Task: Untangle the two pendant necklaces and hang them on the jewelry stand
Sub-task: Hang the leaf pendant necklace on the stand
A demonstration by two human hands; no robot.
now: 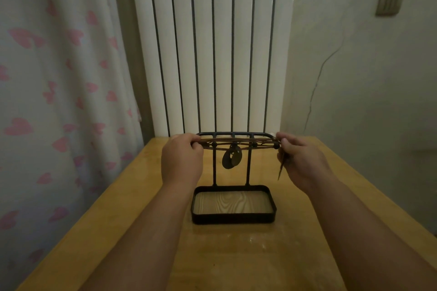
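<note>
While both hands grip the ends of the cords, we find the two necklaces (238,144) stretched taut between them, level with the top bar (236,134) of the stand (214,168) and just on its near side. The left hand (182,158) has its fingers curled round one end. The right hand (300,160) pinches the other end between thumb and fingers, and a loose tail (281,170) dangles below those fingers. Midway between the two sets of fingers hang the pendants (231,159), two dark discs overlapping, with small beads (254,145) along the cords to either side. We cannot tell whether the cords touch the bar or only pass before it.

We judge the strands not yet parted, since they cross one another between the hands. The danger from here lies in the pull. If the fingers draw further apart, the crossings may tighten into a knot. If the cords go onto the bar as they are, both hang as one bundle. A bead may catch the bar, and a tug could then tip the stand on the table (142,196). Should either grip slip, the discs would drop towards the tray (233,218) beneath.
</note>
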